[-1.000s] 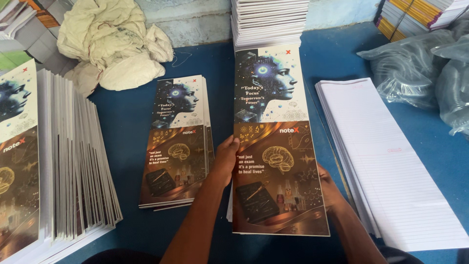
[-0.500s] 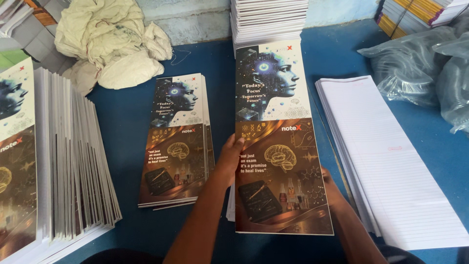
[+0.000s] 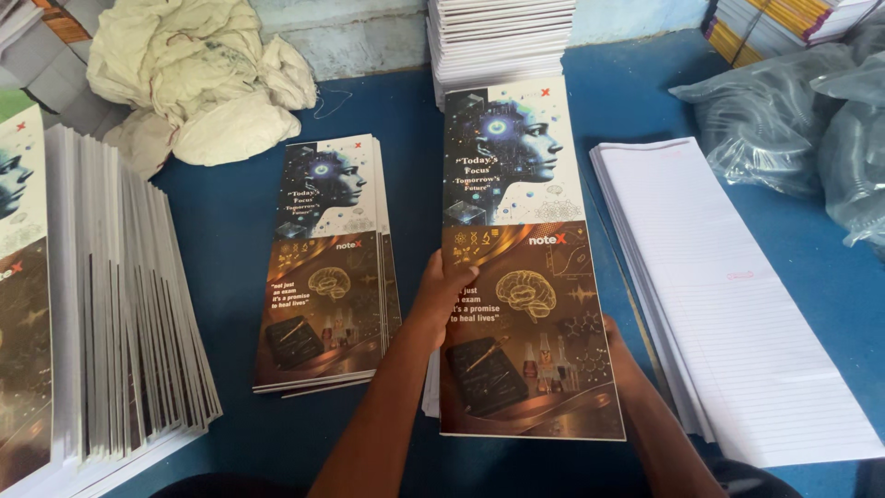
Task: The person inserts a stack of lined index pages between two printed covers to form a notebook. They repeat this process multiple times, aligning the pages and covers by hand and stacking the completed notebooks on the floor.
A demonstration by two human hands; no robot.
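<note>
A long, glossy printed cover sheet (image 3: 527, 267) lies flat on the blue table (image 3: 230, 221), on a thin stack of paper. Its long axis runs away from the person. The left hand (image 3: 441, 295) clamps its left edge with curled fingers. The right hand (image 3: 616, 346) touches the right edge; its fingers are hidden.

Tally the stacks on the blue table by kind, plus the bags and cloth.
Printed-cover stacks: 3
Lined paper stacks: 1
Plain white stacks at the wall: 1
Yellow-edged stacks: 1
Clear plastic bags: 2
Cloth bundles: 1
Total: 9
</note>
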